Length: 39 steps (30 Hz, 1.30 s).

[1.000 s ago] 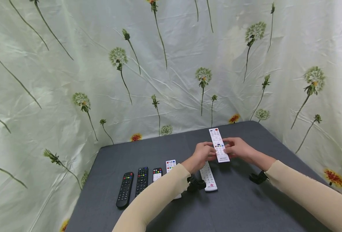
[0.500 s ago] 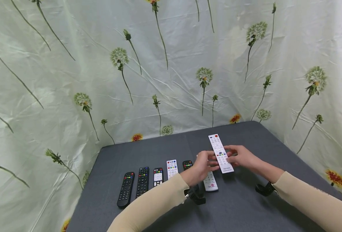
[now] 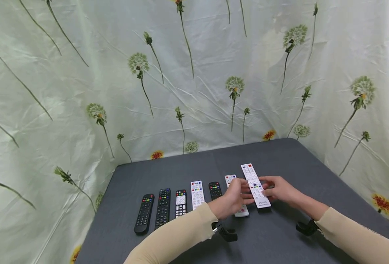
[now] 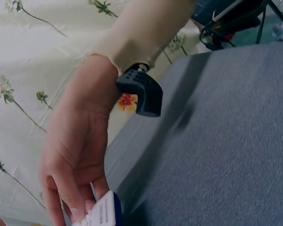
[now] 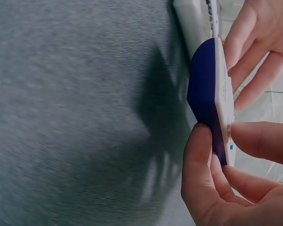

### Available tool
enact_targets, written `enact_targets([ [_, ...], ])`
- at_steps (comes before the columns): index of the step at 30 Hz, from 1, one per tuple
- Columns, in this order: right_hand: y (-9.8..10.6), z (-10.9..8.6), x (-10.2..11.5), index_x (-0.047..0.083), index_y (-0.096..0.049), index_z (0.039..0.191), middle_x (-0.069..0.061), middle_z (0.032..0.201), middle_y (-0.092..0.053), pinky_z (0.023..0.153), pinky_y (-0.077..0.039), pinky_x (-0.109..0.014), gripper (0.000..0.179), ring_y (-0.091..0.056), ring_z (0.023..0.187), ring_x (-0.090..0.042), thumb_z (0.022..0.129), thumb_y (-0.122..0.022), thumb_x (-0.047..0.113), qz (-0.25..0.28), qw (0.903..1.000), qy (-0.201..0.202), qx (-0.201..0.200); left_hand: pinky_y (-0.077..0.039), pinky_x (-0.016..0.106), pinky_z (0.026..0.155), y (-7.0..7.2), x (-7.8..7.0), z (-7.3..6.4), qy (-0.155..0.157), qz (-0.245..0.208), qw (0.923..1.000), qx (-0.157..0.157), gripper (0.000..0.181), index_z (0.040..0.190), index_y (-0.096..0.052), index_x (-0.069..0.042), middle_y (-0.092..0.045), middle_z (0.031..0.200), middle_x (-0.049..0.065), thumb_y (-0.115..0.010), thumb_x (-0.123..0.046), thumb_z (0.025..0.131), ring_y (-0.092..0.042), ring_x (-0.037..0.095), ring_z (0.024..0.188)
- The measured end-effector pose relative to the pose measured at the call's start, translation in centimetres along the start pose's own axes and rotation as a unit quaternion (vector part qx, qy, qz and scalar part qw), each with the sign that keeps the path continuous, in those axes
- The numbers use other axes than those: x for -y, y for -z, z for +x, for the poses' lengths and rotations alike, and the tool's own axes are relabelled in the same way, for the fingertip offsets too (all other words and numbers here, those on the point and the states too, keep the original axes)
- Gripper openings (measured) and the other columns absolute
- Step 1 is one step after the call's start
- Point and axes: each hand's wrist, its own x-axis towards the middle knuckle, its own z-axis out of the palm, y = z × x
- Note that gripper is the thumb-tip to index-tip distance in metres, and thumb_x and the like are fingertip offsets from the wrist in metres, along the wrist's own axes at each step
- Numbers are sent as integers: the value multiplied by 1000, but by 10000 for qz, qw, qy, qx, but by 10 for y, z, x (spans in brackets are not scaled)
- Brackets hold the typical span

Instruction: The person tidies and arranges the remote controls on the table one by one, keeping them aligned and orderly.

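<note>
A white remote control [image 3: 251,175] is held tilted over the right part of the table. My right hand [image 3: 279,190] pinches its right edge between thumb and fingers; in the right wrist view its dark blue back [image 5: 203,89] shows. At its left edge are the fairly straight fingers of my left hand [image 3: 231,200]. In the left wrist view these fingers [image 4: 68,193] overlap the remote's labelled end [image 4: 104,210]. Another white remote control [image 3: 242,212] lies under my left hand, which partly hides it.
Several remote controls lie in a row to the left: a black one [image 3: 144,212], another black one [image 3: 162,209], one with a white button panel [image 3: 181,201], a white one [image 3: 197,193] and a short black one [image 3: 215,190]. The grey table [image 3: 187,165] meets a flowered curtain [image 3: 207,110].
Both hands have brought the white remote control toward the person and slightly right, lower in the head view. More of the row of remotes now shows.
</note>
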Motion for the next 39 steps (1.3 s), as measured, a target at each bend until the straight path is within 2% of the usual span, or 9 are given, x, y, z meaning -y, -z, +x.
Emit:
enact_targets([
  [7, -5, -4, -12, 0, -40, 134, -15, 95, -52, 64, -51, -39, 57, -54, 78, -24, 82, -64, 5, 170, 9997, -139, 84, -37, 55, 90, -3, 9, -1, 259, 124, 9993, 240, 49, 122, -43, 12, -50, 112, 28, -45, -21, 85, -49, 41, 103],
  [12, -6, -5, -15, -2, -41, 133, -15, 95, -52, 64, -51, -39, 56, -54, 78, -24, 81, -63, 3, 215, 9996, -157, 111, -34, 58, 91, -7, 12, 1, 326, 94, 9991, 248, 54, 126, -39, 11, -45, 115, 33, -45, -22, 84, -44, 47, 107],
  [21, -7, -7, -15, -3, -41, 132, -14, 95, -53, 63, -51, -38, 55, -55, 78, -23, 82, -62, 3, -40, 9999, -118, 16, -32, 57, 93, -10, 16, 2, 355, 146, 9988, 309, 49, 121, -43, 10, -45, 118, 32, -47, -20, 83, -42, 44, 111],
  [28, -7, -7, -18, -3, -43, 130, -14, 95, -54, 63, -52, -37, 54, -55, 79, -23, 80, -63, 2, -149, 9999, -61, -32, -30, 57, 94, -16, 19, -1, 295, 175, 9992, 182, 48, 120, -44, 10, -40, 126, 29, -49, -17, 80, -39, 40, 117],
  [35, -9, -4, -13, -4, -42, 130, -14, 95, -56, 64, -52, -37, 51, -56, 80, -23, 82, -58, 3, -149, 9999, -64, -5, -28, 57, 96, -12, 18, -1, 258, 227, 9994, -96, 51, 122, -42, 11, -33, 133, 30, -51, -16, 80, -31, 41, 122],
  [39, -9, -1, -6, -4, -42, 131, -15, 98, -57, 64, -52, -38, 50, -56, 81, -23, 84, -55, 5, -258, 9997, -8, -31, -25, 54, 99, -7, 11, -3, 175, 250, 9995, 41, 53, 123, -41, 11, -32, 134, 31, -52, -16, 79, -29, 42, 124],
])
